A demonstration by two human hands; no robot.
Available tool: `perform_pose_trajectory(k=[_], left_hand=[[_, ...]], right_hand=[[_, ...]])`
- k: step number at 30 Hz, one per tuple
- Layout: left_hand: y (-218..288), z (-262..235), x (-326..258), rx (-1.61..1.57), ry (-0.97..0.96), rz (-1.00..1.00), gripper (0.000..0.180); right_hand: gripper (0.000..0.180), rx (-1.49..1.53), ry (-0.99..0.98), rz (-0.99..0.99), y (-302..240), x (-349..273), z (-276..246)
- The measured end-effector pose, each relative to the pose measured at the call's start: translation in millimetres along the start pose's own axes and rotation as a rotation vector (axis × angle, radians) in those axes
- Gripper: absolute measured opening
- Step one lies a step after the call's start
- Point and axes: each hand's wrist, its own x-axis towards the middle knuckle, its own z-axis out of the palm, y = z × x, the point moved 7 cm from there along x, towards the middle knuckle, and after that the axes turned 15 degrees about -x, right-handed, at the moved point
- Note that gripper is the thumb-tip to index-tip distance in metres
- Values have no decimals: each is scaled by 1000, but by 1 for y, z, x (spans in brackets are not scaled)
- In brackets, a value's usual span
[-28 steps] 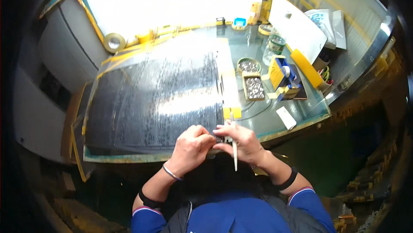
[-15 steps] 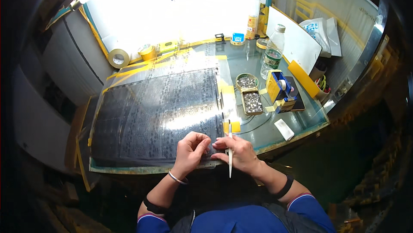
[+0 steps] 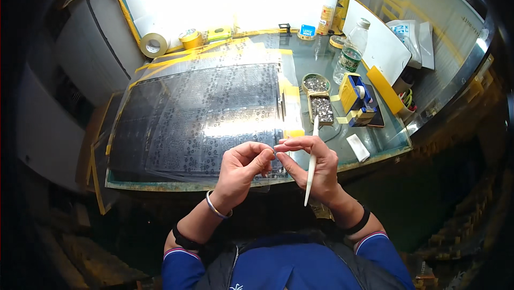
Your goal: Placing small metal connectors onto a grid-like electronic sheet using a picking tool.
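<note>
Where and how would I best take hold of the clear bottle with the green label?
I'd set the grip around the upper body of the clear bottle, just above the label, coming from above and the left. It stands upright, so its sides can be clasped. The tape dispenser sits in front, and the white board leans on its right.

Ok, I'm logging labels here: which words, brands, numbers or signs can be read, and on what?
I don't copy wording; print shows on:
Blue container: white lettering.
Bottle's green label: too small to read.
White bag: blue lettering, blurred.
Yellow canister: too small to read.
</note>
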Motion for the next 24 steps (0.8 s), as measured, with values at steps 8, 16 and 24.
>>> perform_pose_trajectory(k=[8,16,24], left_hand=[[-1,-1,-3,0,-7,11,20],[41,34,-27,837,-45,723,15],[42,39,-27,897,-19,698,16]], right_hand=[[29,-123,46,-58,-5,-2,0],[29,-13,101,92,5,-9,0],[31,-18,130,80,5,-13,1]])
